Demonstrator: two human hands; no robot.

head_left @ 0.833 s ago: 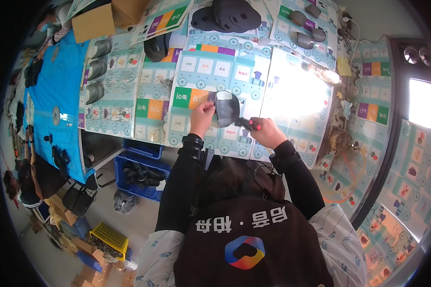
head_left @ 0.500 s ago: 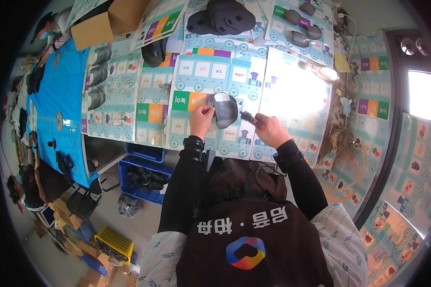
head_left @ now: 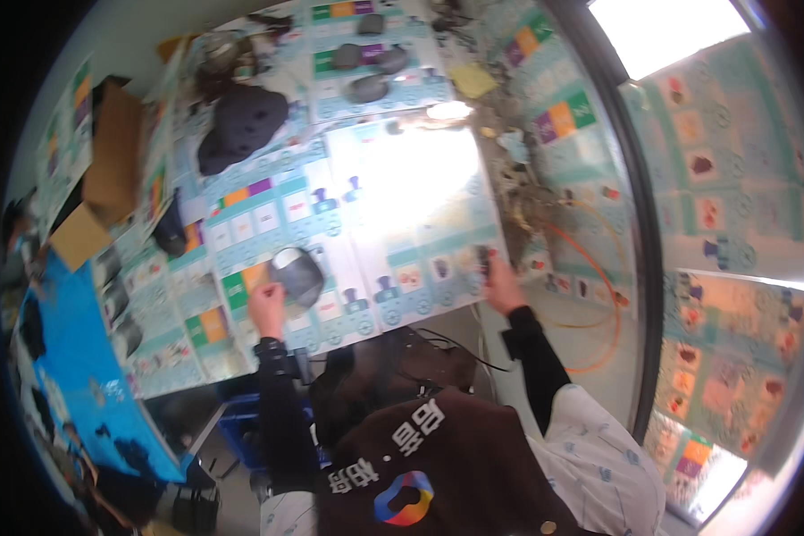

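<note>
On the counter point(head_left: 420, 314), head view: smooth printed sheets point(head_left: 281, 234), glossy under white glare.
Cupped piece point(head_left: 304, 281): dark grey, rounded, smooth-looking, with a pale patch at its upper left; it sits over the sheets, just beside the left hand's thumb side.
Left hand point(head_left: 267, 308): grip pinching the cupped piece's left edge.
Right hand point(head_left: 504, 288): grip closed around a short dark tool point(head_left: 483, 259), blurred, near the counter's right edge.
Far side: four curved grey pieces point(head_left: 368, 87), a lumpy dark pile point(head_left: 248, 123).

Sheet-covered table point(head_left: 353, 246); dark pile point(head_left: 246, 127); four small grey pieces point(head_left: 367, 88)
</note>
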